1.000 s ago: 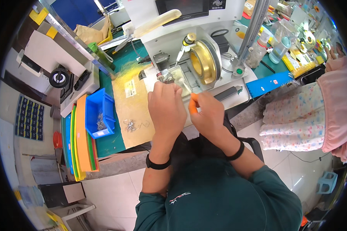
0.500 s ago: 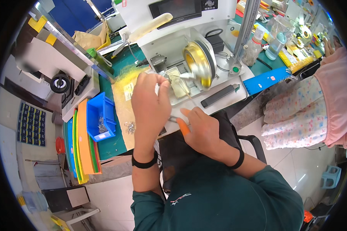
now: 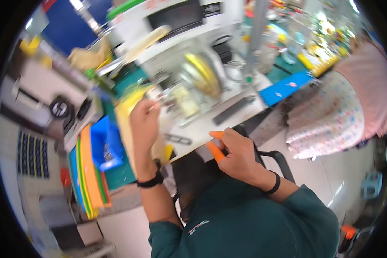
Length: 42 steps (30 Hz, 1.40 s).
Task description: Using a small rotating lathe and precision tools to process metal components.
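My left hand (image 3: 144, 125) is raised over the left front of a white bench machine, its thumb and fingers pinched together. Whatever is in that pinch is too blurred to make out. Off the bench's front edge, my right hand (image 3: 237, 151) has its thumb and forefinger apart, both in orange finger covers, with nothing visible between them. Its other fingers are curled. A dark tool with a looped handle (image 3: 179, 139) lies on the white surface between my hands. Behind it is the machine's yellow-rimmed wheel (image 3: 203, 74), smeared by motion, beside a pale block (image 3: 184, 99).
A blue bin (image 3: 104, 144) with small metal pieces stands at the left, beside coloured upright sheets (image 3: 92, 165). A dark grey bar (image 3: 234, 110) lies on the machine's front ledge. A blue strip (image 3: 287, 88) is to the right. Another person in a floral apron (image 3: 324, 118) is at far right.
My right hand has drawn back toward me and to the right, away from the looped tool. My left hand has come slightly nearer me. The whole view has shifted and blurred.
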### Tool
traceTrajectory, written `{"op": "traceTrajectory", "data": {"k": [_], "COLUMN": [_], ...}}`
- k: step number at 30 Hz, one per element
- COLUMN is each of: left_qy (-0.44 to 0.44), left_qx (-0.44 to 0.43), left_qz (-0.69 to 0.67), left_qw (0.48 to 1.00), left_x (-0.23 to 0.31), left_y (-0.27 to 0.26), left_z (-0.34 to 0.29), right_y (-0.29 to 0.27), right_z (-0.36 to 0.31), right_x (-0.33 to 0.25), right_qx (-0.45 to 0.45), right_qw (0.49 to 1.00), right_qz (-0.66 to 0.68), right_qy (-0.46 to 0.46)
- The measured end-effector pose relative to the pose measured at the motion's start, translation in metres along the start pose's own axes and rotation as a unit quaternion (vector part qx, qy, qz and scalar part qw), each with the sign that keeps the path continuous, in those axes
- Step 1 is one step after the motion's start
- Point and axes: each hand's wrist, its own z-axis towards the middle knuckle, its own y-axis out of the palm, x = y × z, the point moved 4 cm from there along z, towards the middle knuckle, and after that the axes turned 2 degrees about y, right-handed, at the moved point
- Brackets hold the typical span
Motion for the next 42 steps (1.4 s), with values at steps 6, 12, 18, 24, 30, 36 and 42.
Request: {"op": "traceTrajectory", "data": {"k": [6, 12, 18, 24, 30, 36, 42], "left_qy": [-0.047, -0.103, -0.091, -0.111, -0.084, -0.103, -0.112], "left_qx": [0.002, -0.007, 0.038, 0.057, 0.037, 0.05, 0.056], "left_qz": [-0.055, -0.082, 0.024, 0.067, 0.081, 0.072, 0.129], "left_qw": [0.997, 0.991, 0.995, 0.99, 0.992, 0.991, 0.984], "left_x": [-0.012, -0.019, 0.008, 0.024, 0.023, 0.028, 0.036], "left_y": [-0.014, -0.013, -0.008, 0.005, 0.004, 0.002, 0.004], "left_z": [-0.011, -0.006, -0.011, -0.01, -0.009, -0.011, -0.011], "right_y": [-0.099, -0.21, -0.221, -0.229, -0.226, -0.226, -0.224], "right_z": [0.021, 0.025, 0.033, 0.03, 0.036, 0.039, 0.041], "right_x": [0.105, 0.296, 0.391, 0.405, 0.399, 0.399, 0.4], "right_qx": [0.23, 0.399, 0.445, 0.43, 0.425, 0.43, 0.434], "right_qw": [0.964, 0.875, 0.838, 0.838, 0.844, 0.841, 0.84], "right_qz": [-0.06, 0.028, -0.025, -0.041, -0.038, -0.082, -0.08], "right_qy": [0.121, 0.273, 0.315, 0.335, 0.326, 0.318, 0.315]}}
